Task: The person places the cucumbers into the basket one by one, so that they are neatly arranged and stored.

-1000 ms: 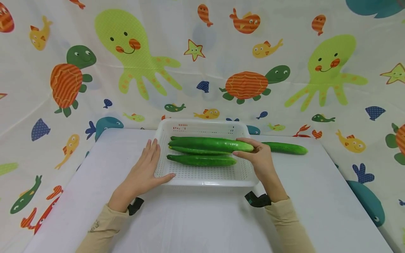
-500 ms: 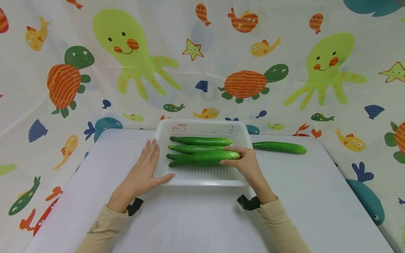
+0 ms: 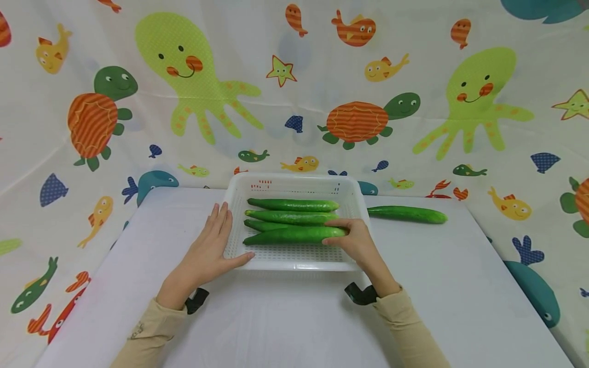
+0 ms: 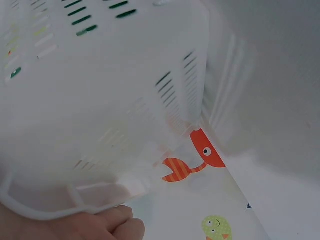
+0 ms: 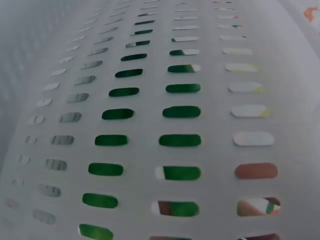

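A white slotted plastic basket (image 3: 294, 266) stands on the table with several cucumbers lying side by side in it. My right hand (image 3: 357, 240) reaches over the basket's front right part. Its thumb and fingers hold the right end of the nearest cucumber (image 3: 287, 235), which lies low in the basket. Behind that one are a partly covered cucumber (image 3: 262, 225), another cucumber (image 3: 294, 217) and the rearmost cucumber (image 3: 294, 205). My left hand (image 3: 204, 253) rests against the basket's left side, fingers straight and thumb spread along the front rim.
One more cucumber (image 3: 409, 214) lies on the white table (image 3: 285, 327) to the right of the basket. A cloth (image 3: 303, 92) printed with sea animals hangs behind. In the right wrist view, green shows through slots in the basket wall (image 5: 145, 125).
My right hand has brought its cucumber forward and down, from above the rear ones to the front of the row. The left hand has stayed at the basket's side.
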A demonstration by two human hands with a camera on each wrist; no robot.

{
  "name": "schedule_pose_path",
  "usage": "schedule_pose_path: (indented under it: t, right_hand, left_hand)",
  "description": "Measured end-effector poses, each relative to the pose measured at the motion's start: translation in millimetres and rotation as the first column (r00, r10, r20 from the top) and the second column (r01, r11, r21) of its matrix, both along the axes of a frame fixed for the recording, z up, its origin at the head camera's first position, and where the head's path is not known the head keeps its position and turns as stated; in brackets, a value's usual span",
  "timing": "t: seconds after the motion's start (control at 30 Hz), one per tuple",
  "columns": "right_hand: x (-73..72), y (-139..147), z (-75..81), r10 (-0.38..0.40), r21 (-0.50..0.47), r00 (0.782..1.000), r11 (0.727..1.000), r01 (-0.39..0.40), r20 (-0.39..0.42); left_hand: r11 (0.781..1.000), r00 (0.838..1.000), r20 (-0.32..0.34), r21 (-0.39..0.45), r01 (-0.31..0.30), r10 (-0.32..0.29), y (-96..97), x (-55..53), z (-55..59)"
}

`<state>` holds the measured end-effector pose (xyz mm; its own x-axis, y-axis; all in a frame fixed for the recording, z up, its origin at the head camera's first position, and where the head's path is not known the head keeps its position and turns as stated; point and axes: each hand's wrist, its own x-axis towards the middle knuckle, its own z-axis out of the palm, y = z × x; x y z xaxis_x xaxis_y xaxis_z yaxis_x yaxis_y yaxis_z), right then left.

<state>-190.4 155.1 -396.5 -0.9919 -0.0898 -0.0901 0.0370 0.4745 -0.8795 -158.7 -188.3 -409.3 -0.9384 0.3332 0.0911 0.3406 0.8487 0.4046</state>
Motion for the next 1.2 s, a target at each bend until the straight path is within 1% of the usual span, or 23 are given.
schedule_pose_path:
  t: [0.27,0.43,0.5,0.63,0.77,0.9,1.0,1.07,1.17,1.2]
  right_hand:
    - [0.7,2.1,-1.6,0.037,-0.009,0.999,0.999,-0.037,0.005]
    - [1.1,2.7,-1.3,0.035,-0.026,0.999,0.999,-0.034,0.025]
    - [0.9,3.0,-1.2,0.033,-0.040,0.999,0.999,-0.032,0.018]
    - [2.2,5.2,2.0,0.032,-0.083,0.999,0.996,-0.035,-0.032]
    - [6.2,12.9,15.4,0.038,-0.131,0.996,0.990,-0.049,-0.083]
    - [10.6,28.0,37.9,0.050,-0.159,0.993,0.985,-0.067,-0.111]
    - [13.5,44.6,56.3,0.050,-0.184,0.991,0.980,-0.072,-0.122]
    - [13.9,57.9,67.3,0.040,-0.202,0.989,0.977,-0.069,-0.145]
    - [10.9,81.5,79.7,0.013,-0.267,0.981,0.961,-0.066,-0.195]
    - [8.6,89.7,82.5,0.005,-0.298,0.977,0.952,-0.071,-0.215]
  left_hand:
    - [1.000,1.000,-0.007,0.002,0.001,-0.001,0.0,0.1,0.0]
    - [1.000,1.000,0.000,-0.004,-0.005,0.005,0.3,0.2,0.7]
    - [1.000,1.000,0.003,-0.005,-0.005,0.005,0.6,0.1,0.9]
    - [1.000,1.000,-0.001,-0.008,-0.003,0.003,0.8,0.0,1.1]
    - [1.000,1.000,-0.001,-0.010,-0.006,0.006,-0.1,0.1,1.1]
    - [1.000,1.000,0.002,-0.004,-0.010,0.010,-0.8,0.3,1.1]
    - [1.000,1.000,0.003,-0.003,-0.009,0.009,0.0,-0.1,1.0]
    - [1.000,1.000,0.004,-0.004,-0.010,0.010,0.4,-0.1,1.0]
    - [1.000,1.000,0.006,-0.003,-0.010,0.010,0.7,0.0,1.2]
    - [1.000,1.000,0.008,-0.003,-0.010,0.010,0.6,0.1,1.2]
